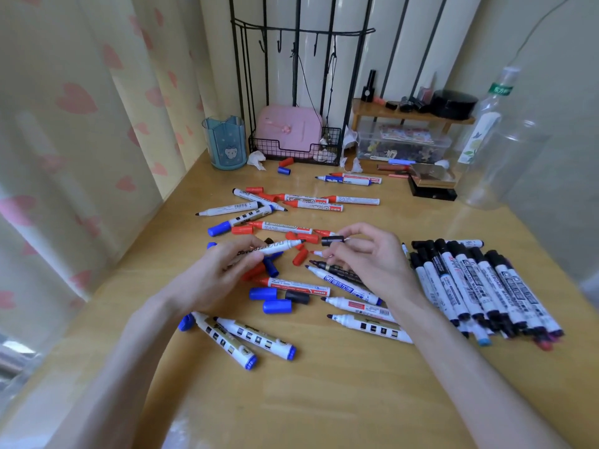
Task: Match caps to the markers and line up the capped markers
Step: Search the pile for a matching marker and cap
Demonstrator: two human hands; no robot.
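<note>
Gripping uncapped black marker (275,248) in left hand (210,280); right hand (372,257) pinches black cap (332,240) — beyond both, wire basket (330,150) holds pink case (288,128).

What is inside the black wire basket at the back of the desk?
A pink case stands in the wire basket, filling most of it. At its right end sits crumpled white paper. Anything behind or under the case is covered.
</note>
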